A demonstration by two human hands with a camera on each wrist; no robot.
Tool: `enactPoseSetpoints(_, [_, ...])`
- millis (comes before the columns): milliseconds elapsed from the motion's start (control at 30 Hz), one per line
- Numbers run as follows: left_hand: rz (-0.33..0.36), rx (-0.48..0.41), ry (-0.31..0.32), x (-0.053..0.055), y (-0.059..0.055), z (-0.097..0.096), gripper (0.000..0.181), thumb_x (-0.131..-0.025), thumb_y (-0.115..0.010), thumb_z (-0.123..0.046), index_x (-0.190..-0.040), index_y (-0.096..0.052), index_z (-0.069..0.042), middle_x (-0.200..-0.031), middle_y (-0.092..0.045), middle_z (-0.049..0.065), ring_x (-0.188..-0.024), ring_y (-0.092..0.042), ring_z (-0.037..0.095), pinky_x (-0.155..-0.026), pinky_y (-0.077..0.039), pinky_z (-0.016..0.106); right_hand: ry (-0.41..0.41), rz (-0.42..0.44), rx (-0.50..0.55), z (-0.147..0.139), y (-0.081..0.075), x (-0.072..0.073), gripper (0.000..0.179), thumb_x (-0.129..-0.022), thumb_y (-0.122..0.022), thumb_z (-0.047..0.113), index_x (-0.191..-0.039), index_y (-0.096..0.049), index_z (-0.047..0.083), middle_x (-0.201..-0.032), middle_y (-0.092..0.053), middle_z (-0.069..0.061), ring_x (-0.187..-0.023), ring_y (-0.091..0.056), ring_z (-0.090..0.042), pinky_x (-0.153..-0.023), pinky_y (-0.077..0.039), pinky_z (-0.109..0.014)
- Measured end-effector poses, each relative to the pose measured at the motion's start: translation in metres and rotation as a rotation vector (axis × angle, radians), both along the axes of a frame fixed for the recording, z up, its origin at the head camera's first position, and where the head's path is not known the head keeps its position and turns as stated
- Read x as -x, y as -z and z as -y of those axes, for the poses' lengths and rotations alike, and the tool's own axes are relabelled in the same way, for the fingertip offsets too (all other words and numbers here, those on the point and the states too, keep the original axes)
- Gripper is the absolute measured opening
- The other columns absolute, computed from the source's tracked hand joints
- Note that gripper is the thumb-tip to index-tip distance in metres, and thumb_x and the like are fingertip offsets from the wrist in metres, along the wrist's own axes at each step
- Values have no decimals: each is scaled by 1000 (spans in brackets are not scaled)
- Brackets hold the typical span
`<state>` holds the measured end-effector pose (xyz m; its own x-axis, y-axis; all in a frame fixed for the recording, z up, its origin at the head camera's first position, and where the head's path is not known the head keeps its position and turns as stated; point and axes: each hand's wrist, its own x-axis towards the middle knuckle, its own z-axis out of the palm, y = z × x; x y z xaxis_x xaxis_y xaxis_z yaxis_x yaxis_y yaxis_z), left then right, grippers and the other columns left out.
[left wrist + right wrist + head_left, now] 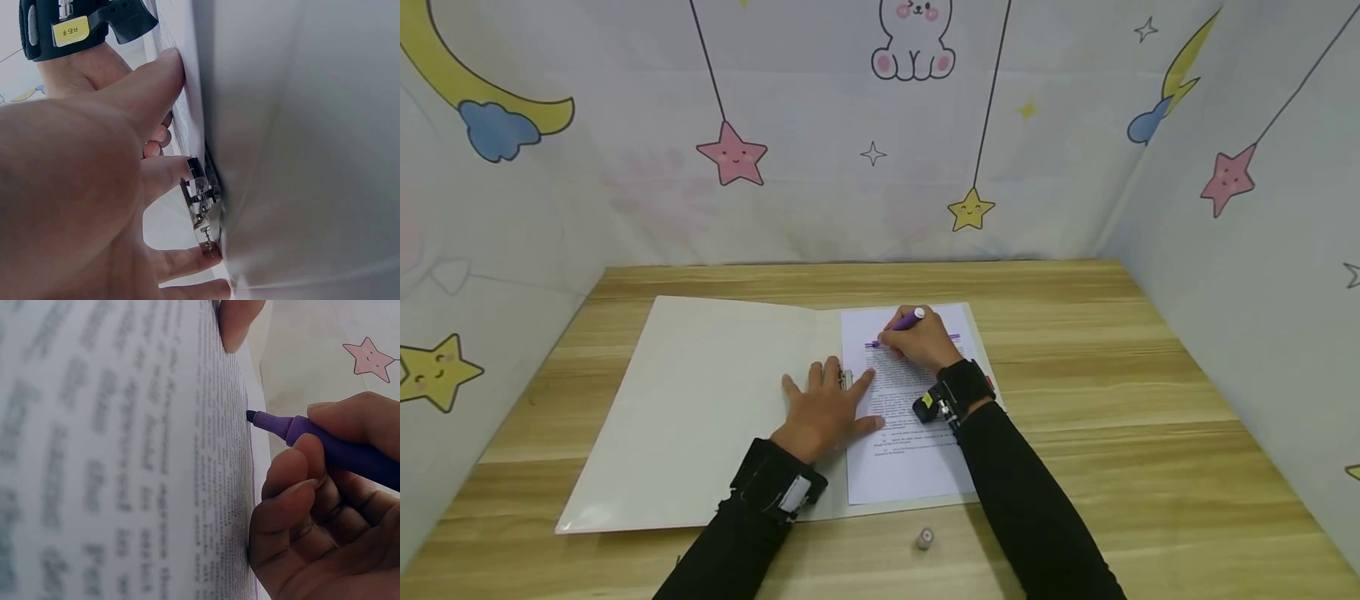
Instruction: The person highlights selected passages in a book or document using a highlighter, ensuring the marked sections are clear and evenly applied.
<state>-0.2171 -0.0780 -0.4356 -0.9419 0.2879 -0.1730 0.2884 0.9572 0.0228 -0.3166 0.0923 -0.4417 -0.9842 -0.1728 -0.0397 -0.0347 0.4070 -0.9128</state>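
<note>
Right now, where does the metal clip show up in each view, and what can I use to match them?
Head: the metal clip is near the picture's centre, at the left edge of the printed sheet, partly hidden by the left hand.
Left wrist: below centre, the metal clip sits among that hand's fingers.
Right wrist: not in the picture.
Shared landmark: the printed sheet, visible in all three.

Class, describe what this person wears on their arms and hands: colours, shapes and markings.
Both sleeves are plain black. A wide black left wrist strap carries a pale rectangular patch; the black right wrist strap carries a small black device and a yellow label with dark characters. The left hand and right hand wear no gloves.
</note>
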Motion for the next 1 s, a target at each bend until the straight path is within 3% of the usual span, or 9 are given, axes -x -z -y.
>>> enactPoseSetpoints(1000, [21,1,-12,1,0,-1,76,-91,-57,-68,-156,-40,-32,-145,-33,29,-132,-32,46,-99,-22,79,13,5,-23,-6,-1,2,14,-85,-77,13,-79,-65,8,-66,-61,-8,-57,-54,-19,-55,-42,-30])
